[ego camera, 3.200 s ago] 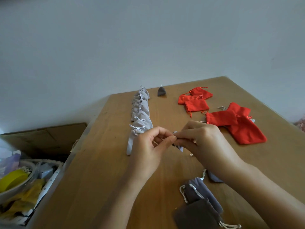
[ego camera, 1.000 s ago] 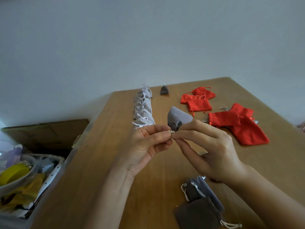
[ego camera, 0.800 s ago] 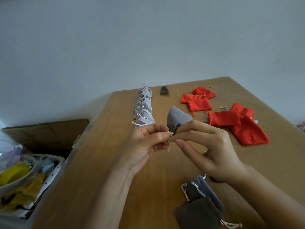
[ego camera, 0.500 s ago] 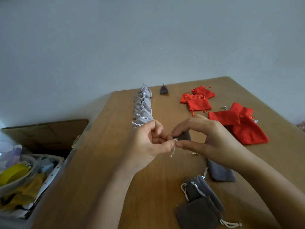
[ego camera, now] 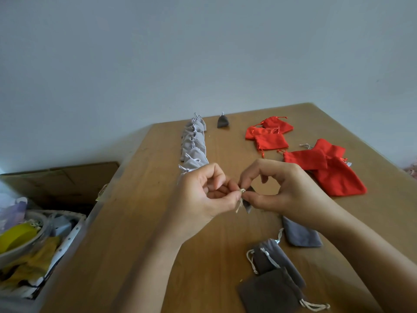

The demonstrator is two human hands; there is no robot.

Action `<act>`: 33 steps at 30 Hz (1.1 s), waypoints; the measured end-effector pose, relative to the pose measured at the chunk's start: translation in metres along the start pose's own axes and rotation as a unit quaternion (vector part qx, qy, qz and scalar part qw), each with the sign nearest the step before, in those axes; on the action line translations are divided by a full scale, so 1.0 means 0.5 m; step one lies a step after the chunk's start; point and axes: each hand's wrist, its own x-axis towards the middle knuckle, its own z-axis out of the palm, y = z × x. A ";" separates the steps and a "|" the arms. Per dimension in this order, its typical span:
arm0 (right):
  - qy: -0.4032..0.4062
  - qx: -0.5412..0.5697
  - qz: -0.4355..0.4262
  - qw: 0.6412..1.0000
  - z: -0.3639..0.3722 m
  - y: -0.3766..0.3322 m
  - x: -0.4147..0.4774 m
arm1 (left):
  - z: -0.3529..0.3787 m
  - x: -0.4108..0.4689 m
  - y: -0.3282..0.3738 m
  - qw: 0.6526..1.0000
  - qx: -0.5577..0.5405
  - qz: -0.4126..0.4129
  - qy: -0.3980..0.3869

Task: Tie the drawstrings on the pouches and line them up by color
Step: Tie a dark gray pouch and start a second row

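Observation:
My left hand [ego camera: 203, 195] and my right hand [ego camera: 284, 188] meet above the middle of the wooden table [ego camera: 140, 222], both pinching the pale drawstring [ego camera: 241, 198] of a small dark grey pouch [ego camera: 247, 205] that hangs mostly hidden under my right fingers. A line of light grey tied pouches [ego camera: 194, 143] runs away from me on the left. One tied dark grey pouch [ego camera: 223, 121] stands at the far end beside that line. Red pouches [ego camera: 268, 136] lie loose at the right, with bigger red ones [ego camera: 334, 175] nearer. Several dark grey pouches [ego camera: 275, 265] lie near me.
A blue-grey pouch [ego camera: 300, 233] lies under my right wrist. Left of the table, lower down, sit a cardboard box [ego camera: 58, 179] and a basket [ego camera: 45, 245] of yellow and white odds and ends. A pale wall stands behind the table.
My hands dropped the dark grey pouch from a raised position, where its body stood above my fingers, down to hang below them; they stay pinched together on its drawstring.

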 end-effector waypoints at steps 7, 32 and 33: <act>0.016 0.098 0.015 0.995 0.006 -0.001 -0.003 | -0.004 0.004 0.000 0.998 -0.059 -0.031 -0.010; 0.085 0.216 0.076 0.970 0.005 -0.017 0.004 | 0.031 0.010 -0.007 0.982 -0.161 -0.095 0.018; 0.092 0.210 0.079 0.970 0.005 -0.018 0.005 | 0.033 0.010 -0.008 0.981 -0.167 -0.097 0.024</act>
